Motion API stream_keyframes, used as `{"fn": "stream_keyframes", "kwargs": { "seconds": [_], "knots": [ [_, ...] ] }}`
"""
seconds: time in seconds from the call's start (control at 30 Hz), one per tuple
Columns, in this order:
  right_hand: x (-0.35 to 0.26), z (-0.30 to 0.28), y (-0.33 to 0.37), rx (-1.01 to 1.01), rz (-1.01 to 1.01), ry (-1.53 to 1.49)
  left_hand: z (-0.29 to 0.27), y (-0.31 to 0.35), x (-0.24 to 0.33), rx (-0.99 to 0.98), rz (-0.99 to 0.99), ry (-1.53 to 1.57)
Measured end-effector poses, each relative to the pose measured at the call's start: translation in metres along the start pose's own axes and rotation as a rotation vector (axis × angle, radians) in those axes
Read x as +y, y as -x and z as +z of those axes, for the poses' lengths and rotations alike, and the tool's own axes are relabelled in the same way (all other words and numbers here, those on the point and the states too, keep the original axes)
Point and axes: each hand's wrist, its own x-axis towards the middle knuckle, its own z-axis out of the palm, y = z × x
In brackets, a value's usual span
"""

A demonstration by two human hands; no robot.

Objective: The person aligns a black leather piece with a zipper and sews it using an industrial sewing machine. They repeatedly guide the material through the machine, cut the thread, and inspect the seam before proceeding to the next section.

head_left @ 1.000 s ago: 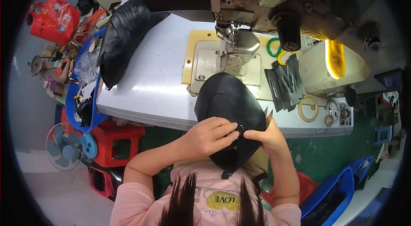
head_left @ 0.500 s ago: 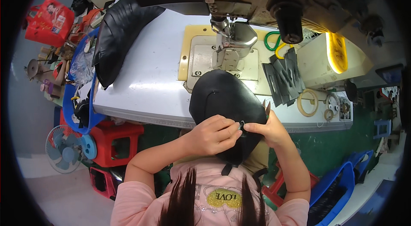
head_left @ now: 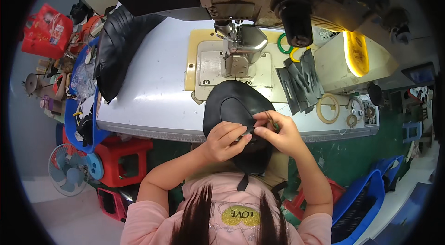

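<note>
"Leather piece point(head_left: 232, 101), the black one: where is it?"

"At the near edge of the desk point(head_left: 143, 82), its rounded end toward the sewing machine point(head_left: 252, 43)."

"And the fingers?"

"Left hand point(head_left: 224, 142): curled, thumb and fingertips closed on the piece. Right hand point(head_left: 282, 134): mostly closed, with small snips point(head_left: 272, 121) held in it, thumb and forefinger beside the left fingertips. What exactly those two pinch, I can't tell."

"What's changed?"

"Half a second ago the right thumb lay along the piece, near a pale bit. Now the forefinger has come over too, and that bit is hidden. I'd judge both hands are working one small spot."

"Farther out?"

"Dark strips point(head_left: 299, 85) lie right of the machine."
</note>
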Motion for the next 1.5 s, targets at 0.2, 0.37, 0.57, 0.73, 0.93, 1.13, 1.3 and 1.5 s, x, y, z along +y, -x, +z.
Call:
{"fn": "stream_keyframes", "kwargs": {
  "seconds": [0.2, 0.37, 0.57, 0.73, 0.93, 1.13, 1.3, 1.5],
  "knots": [
    [-0.011, -0.002, -0.012, -0.192, 0.012, -0.013, -0.002, -0.002, 0.001, -0.042, 0.022, -0.037],
    [-0.015, -0.019, -0.012, -0.133, 0.056, -0.174, 0.001, 0.004, 0.0, 0.011, 0.025, -0.065],
    [-0.009, -0.006, -0.013, -0.056, -0.04, 0.22, 0.002, 0.0, 0.001, -0.007, 0.014, -0.044],
    [-0.011, -0.014, -0.008, -0.096, -0.034, -0.001, 0.002, 0.002, 0.002, -0.003, -0.007, -0.056],
    [0.0, -0.01, -0.013, 0.078, -0.071, 0.237, 0.002, 0.002, 0.003, -0.036, 0.012, -0.031],
    [-0.012, -0.005, -0.008, -0.187, -0.003, 0.13, 0.005, 0.002, 0.002, -0.034, 0.014, -0.038],
    [0.001, -0.019, -0.014, 0.038, -0.032, 0.125, 0.001, 0.002, 0.003, -0.072, 0.009, -0.04],
    [-0.009, 0.0, -0.006, -0.059, -0.12, 0.28, 0.004, 0.003, 0.003, -0.058, 0.0, -0.047]
  ]
}}
